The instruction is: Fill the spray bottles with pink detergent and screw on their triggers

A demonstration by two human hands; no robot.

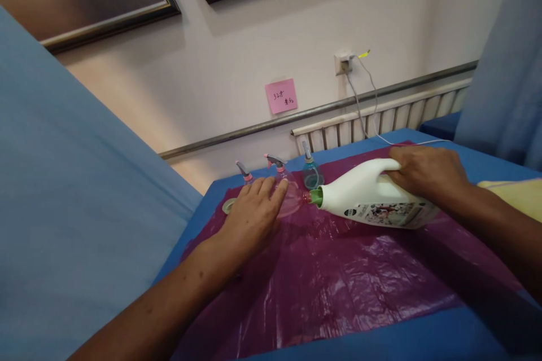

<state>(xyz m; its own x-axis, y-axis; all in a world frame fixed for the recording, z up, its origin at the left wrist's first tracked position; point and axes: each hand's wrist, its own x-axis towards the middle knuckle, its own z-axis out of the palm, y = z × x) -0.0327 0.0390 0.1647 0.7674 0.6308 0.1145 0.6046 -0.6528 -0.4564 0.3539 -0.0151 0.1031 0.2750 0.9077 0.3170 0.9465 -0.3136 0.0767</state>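
Note:
My right hand (417,166) is closed round the handle of a white detergent jug (359,194), which is tipped on its side with its mouth to the left. The jug's green spout (315,197) meets the neck of a clear pinkish bottle (290,200), also tilted. Around that bottle my left hand (256,206) is wrapped, its back hiding much of it. Behind stand two spray bottles with grey and pink trigger heads, one spray head (276,162) just past my fingers and another spray head (244,171) to its left. A blue spray bottle (312,174) holds some liquid.
A purple plastic sheet (339,282) covers much of the blue table (427,136). Left of my hand lies a pale round lid-like thing (228,205). A yellow cloth (514,196) is at the right. Blue curtains (84,180) flank the table; a radiator (339,132) runs behind.

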